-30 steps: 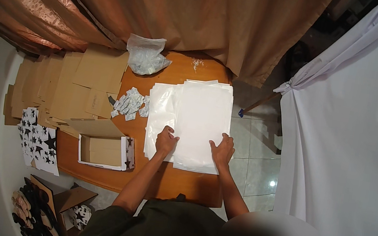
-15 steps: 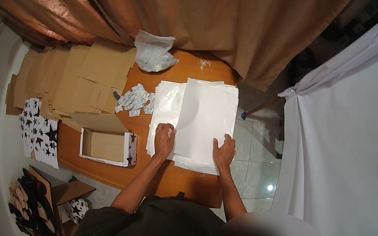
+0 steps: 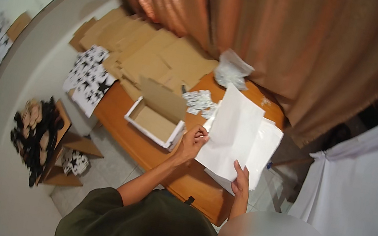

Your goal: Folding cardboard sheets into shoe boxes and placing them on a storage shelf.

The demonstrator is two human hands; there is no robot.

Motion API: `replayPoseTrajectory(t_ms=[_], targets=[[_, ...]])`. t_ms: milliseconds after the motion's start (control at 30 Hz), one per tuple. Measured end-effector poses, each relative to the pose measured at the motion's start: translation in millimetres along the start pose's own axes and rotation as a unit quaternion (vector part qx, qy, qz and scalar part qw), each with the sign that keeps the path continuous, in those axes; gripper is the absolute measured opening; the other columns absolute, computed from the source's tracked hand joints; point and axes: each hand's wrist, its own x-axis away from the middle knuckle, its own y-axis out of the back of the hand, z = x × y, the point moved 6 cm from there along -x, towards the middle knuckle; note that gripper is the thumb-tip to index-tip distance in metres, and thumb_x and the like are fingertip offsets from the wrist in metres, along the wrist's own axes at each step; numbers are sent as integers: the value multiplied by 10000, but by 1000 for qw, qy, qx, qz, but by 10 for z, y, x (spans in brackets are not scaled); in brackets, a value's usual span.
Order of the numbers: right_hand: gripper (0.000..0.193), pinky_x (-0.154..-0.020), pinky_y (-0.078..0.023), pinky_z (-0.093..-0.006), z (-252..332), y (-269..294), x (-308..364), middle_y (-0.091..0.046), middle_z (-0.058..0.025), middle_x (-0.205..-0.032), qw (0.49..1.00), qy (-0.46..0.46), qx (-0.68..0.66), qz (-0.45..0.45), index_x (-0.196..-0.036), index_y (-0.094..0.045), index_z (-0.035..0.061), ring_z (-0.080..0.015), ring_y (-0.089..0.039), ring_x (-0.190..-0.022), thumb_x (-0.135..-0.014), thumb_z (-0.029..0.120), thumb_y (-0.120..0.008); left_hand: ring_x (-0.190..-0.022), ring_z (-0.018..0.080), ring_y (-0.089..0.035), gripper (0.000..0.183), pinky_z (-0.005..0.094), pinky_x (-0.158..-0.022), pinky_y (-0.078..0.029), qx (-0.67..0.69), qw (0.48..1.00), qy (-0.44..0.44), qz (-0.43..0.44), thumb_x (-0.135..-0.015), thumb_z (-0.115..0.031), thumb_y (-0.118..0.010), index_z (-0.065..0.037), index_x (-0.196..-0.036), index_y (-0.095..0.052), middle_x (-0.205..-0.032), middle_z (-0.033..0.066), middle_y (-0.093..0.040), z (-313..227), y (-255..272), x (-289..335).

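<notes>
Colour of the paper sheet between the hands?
White sheet; best seen in the head view.

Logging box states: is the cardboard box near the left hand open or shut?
Open: the cardboard box has its lid raised, exposing the brown interior.

Soft, uneven light — blackened corners

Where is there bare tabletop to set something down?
Bare table lies between star-print pieces and the open box, and along the near edge in front of box and white sheets, partly under the left forearm. Crowded: far side, with flattened cardboard, small packets, plastic bag.
</notes>
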Motion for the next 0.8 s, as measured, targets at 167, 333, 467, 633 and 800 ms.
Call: replayPoseTrajectory(t_ms=[167, 333, 467, 633, 800], targets=[[581, -1006, -519, -371, 219, -447, 243, -626, -124, -1314, 975, 186, -60, 109, -1440, -476, 4, -225, -611, -1190, -905, 13, -704, -780, 28, -514, 138, 180, -690, -416, 85, 996, 14, 11, -953, -47, -690, -53, -979, -554, -848, -40, -552, 108, 484, 394], [564, -918, -576, -377, 349, -812, 516, -688, -115, -1211, 964, 176, -90, 177, -1394, -527, -9, -230, -689, -1044, -862, -20, -713, -901, 184, -670, 395, 312, -714, -583, 251, 949, 191, 11, -1002, -232, -664, -133, -1258, -380, -1196, 184, -648, 295, 1090, 682], [474, -891, -533, -324, 413, -1122, 754, -715, -70, -1107, 962, 179, -15, 206, -1271, -637, -19, -179, -679, -970, -812, 1, -754, -1161, 324, -631, 383, 488, -916, -571, 339, 913, 227, 6, -1039, -383, -580, -190, -1314, -396, -1342, 209, -584, 301, 1501, 713], [351, -835, -515, -291, 515, -1831, 1115, -736, -53, -993, 924, 176, 172, 292, -1148, -708, -35, -137, -668, -904, -814, 54, -772, -1369, 312, -432, 723, 517, -1053, -440, 182, 970, 160, 2, -962, -448, -691, -200, -1505, -283, -1472, 178, -456, 193, 2216, 407], [201, -811, -480, -259, 344, -2787, 1354, -721, -30, -967, 876, 161, 296, 344, -1059, -724, -48, -112, -628, -897, -872, 25, -731, -1467, 323, -348, 1185, 502, -1171, -342, -53, 991, -121, -10, -749, -465, -891, -59, -1589, -161, -1581, 194, -342, -422, 3081, 54]])
